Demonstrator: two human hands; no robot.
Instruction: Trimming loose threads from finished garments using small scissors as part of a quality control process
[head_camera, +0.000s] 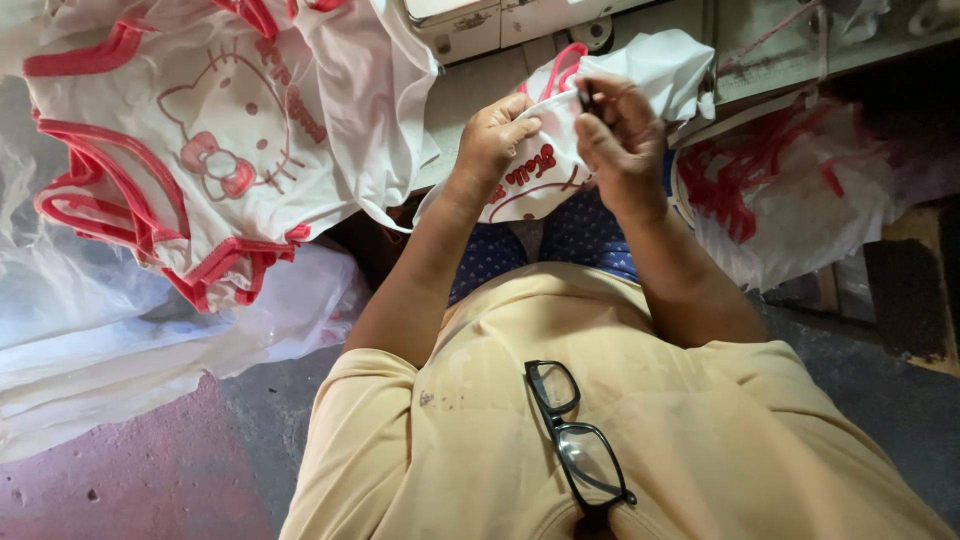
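— Left hand first: what has it got?

— It pinches the white garment, fingers curled tight over a fold, above the lap and just in front of the desk edge.

— And the right hand?

— Closed too, fingertips gripping a small dark tool against the same cloth; it may be a thread snipper, though it is too small to tell.

— How does the garment look?

— Soft, thin white fabric with pink-red trim and red printed lettering, bunched between both hands.

— Anything around?

— A heap of similar white, red-edged garments lies to the left on clear plastic sheeting. More sit bagged on the right. Black-framed glasses hang from the peach shirt's collar.
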